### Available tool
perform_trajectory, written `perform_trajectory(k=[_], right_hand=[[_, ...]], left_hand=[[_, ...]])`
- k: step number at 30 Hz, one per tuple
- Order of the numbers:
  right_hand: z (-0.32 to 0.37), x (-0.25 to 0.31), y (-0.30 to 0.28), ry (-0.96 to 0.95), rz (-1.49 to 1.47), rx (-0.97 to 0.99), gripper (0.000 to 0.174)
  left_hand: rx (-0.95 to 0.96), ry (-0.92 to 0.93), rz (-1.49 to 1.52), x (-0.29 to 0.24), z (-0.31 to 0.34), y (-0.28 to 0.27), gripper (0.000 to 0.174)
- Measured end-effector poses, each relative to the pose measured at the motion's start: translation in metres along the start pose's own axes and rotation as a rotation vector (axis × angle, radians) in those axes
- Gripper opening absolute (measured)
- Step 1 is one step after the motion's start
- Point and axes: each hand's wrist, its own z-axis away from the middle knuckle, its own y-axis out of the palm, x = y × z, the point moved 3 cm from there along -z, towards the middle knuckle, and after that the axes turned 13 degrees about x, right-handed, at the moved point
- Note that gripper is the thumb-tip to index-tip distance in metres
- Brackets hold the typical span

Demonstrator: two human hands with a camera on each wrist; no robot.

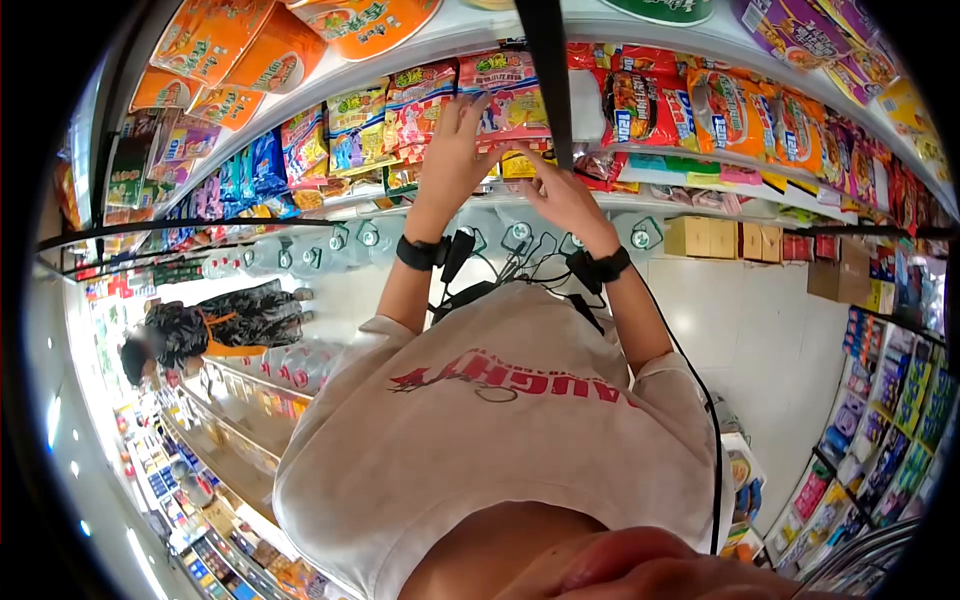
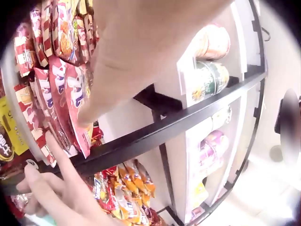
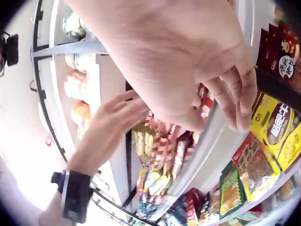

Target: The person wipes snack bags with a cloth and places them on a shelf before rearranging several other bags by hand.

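My left hand (image 1: 455,160) reaches over the snack shelf, two fingers stretched out across the front of pink snack bags (image 1: 510,85). In the left wrist view its thumb lies against the edge of the front pink bag (image 2: 75,96); the other fingers are mostly hidden there. My right hand (image 1: 572,203) is just to the right, at the shelf's front edge. Its index finger (image 2: 59,150) points at the lower end of those bags, fingertip right beside them, while its other fingers bend loosely. From the right wrist view, the right palm (image 3: 188,61) covers part of the bags.
Yellow snack bags (image 1: 358,125) stand left of the pink ones, orange bags (image 1: 728,110) to the right. A black post (image 1: 545,80) rises between them. Noodle tubs (image 1: 365,25) fill the shelf above, large clear bottles (image 1: 370,238) below. Another person (image 1: 215,325) is at the left.
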Motion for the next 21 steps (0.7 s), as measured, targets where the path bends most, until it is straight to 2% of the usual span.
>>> perform_trajectory(k=[1,4,5,8,9,11,14,15,18,19,21], right_hand=[[-0.007,-0.006,0.008,-0.001,0.13,-0.103,0.059],[-0.023,-0.011,0.026,0.129,0.234,-0.14,0.059],[-0.025,-0.007,0.03,0.163,0.234,-0.154,0.058],[-0.033,0.003,0.039,0.302,0.337,-0.109,0.06],[-0.037,0.004,0.042,0.292,0.341,-0.13,0.062],[-0.043,-0.001,0.049,0.279,0.345,-0.176,0.066],[-0.043,0.0,0.057,0.163,0.105,-0.23,0.069],[-0.037,0.002,0.058,0.1,0.046,-0.32,0.055],[-0.009,0.023,0.047,-0.025,0.084,-0.445,0.038],[0.0,0.048,0.041,-0.015,0.064,-0.541,0.029],[0.007,0.074,0.038,-0.019,0.137,-0.609,0.029]], left_hand=[[-0.069,0.029,0.011,-0.001,0.008,-0.004,0.044],[0.252,0.0,0.27,0.021,0.033,0.01,0.034],[0.309,-0.009,0.214,0.022,0.039,0.012,0.037],[0.224,0.078,0.175,0.035,0.055,0.03,0.044],[0.267,0.103,0.239,0.042,0.056,0.037,0.056],[0.241,0.128,0.202,0.055,0.058,0.053,0.061],[0.298,0.138,0.149,0.068,0.054,0.07,0.068],[0.325,0.134,0.163,0.07,0.054,0.074,0.069],[0.348,0.127,0.208,0.069,0.054,0.073,0.08],[0.338,0.139,0.22,0.065,0.054,0.066,0.082],[0.295,0.155,0.242,0.068,0.054,0.07,0.09]])
